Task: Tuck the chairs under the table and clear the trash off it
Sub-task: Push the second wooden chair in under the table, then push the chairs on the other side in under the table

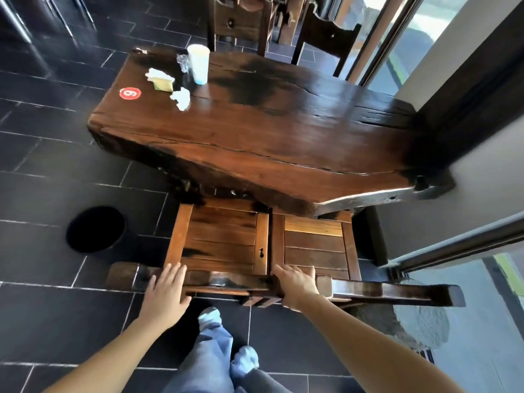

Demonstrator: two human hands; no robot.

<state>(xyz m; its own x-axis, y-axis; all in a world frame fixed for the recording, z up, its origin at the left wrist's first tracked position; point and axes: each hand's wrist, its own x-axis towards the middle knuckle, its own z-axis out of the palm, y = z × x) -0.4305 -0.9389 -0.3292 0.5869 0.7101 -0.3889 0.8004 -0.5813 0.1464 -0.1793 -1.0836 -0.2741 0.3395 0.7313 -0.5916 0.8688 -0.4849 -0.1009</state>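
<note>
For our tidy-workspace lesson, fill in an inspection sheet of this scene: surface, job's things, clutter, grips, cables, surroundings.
surface: dark wooden table, with a red number sticker near its far left end.
job's things: left chair and right chair, seats partly under the table; paper cup, clear glass, napkin box and crumpled napkin on the top.
clutter: nothing seen beyond that trash.
grips: left hand flat on the left chair's back; right hand over the backs, curl unclear.
cables: nothing seen.
surroundings: black bin on the tiled floor; more chairs beyond the table; glass door at right.
</note>
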